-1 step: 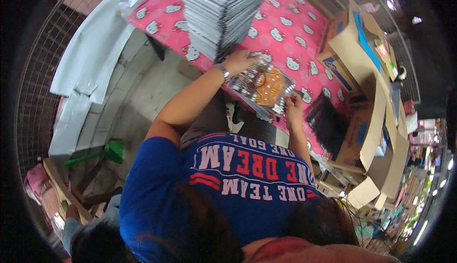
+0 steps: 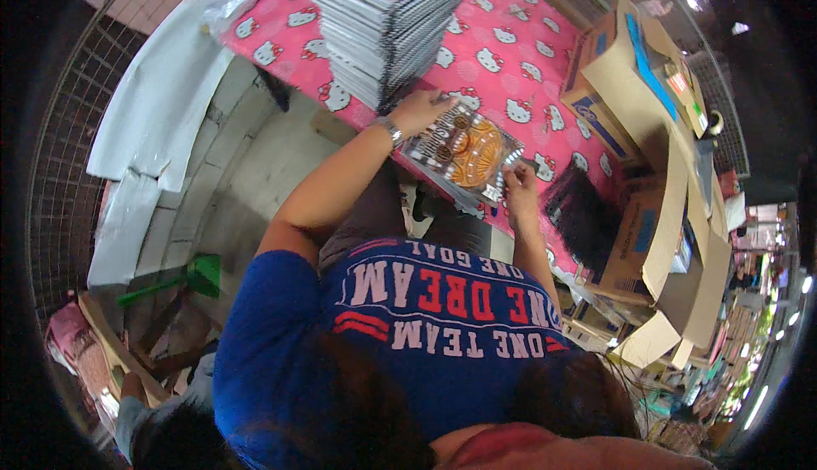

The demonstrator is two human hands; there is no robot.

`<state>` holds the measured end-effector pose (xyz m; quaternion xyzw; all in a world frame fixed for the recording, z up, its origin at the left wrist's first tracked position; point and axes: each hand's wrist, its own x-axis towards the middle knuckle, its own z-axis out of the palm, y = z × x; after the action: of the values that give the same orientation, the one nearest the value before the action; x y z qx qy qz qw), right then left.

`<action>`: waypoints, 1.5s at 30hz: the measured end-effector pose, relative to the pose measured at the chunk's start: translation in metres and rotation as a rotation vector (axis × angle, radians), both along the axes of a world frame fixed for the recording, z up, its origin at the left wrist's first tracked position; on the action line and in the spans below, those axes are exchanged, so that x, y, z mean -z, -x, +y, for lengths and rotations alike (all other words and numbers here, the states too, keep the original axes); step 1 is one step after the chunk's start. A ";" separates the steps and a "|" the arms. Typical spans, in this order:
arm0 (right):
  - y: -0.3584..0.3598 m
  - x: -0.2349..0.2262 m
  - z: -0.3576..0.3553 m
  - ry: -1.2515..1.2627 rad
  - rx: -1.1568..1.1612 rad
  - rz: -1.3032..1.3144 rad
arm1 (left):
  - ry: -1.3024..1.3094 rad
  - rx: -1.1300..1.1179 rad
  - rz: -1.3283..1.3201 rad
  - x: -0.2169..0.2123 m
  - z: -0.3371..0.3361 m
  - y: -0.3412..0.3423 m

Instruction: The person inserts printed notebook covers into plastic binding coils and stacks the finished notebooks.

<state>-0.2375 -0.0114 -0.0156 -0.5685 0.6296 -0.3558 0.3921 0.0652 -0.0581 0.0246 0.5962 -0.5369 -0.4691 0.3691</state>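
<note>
A flat, glossy booklet (image 2: pixel 470 153) with an orange design on a black-and-white patterned cover lies tilted at the table's near edge. Its surface shines like clear plastic wrap. My left hand (image 2: pixel 417 113), a metal watch on the wrist, grips its upper left corner, the fingers reaching along the far edge. At the lower right corner, my right hand (image 2: pixel 520 186) pinches the edge between thumb and fingers. Just beyond my left hand rises a tall stack of similar thin booklets (image 2: pixel 362 40), their striped edges facing me.
Pink cloth with white cat faces covers the table (image 2: pixel 519 110). Right of my right hand lies a black plastic sheet (image 2: pixel 585 219). Open cardboard boxes (image 2: pixel 630 240) crowd the right side. White wrapped panels (image 2: pixel 157 121) lean against wire mesh at left, and a person (image 2: pixel 174 410) is at lower left.
The view has shifted slightly, and the booklet's cover looks sharper now. Both hands stay at the same corners of it.
</note>
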 end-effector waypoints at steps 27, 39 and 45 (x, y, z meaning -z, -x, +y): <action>-0.037 -0.079 0.039 0.308 0.031 0.502 | 0.286 -0.082 -0.207 0.047 0.069 0.024; -0.053 -0.080 0.045 0.517 -0.130 0.633 | 0.290 -0.109 -0.162 0.038 0.068 0.025; -0.049 -0.088 0.039 0.471 -0.078 0.530 | 0.337 -0.067 -0.104 0.053 0.060 0.022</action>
<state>-0.1890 0.0281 0.0721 -0.7394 0.5881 -0.3162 0.0866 0.0430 0.0024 -0.0286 0.5669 -0.6061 -0.3286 0.4508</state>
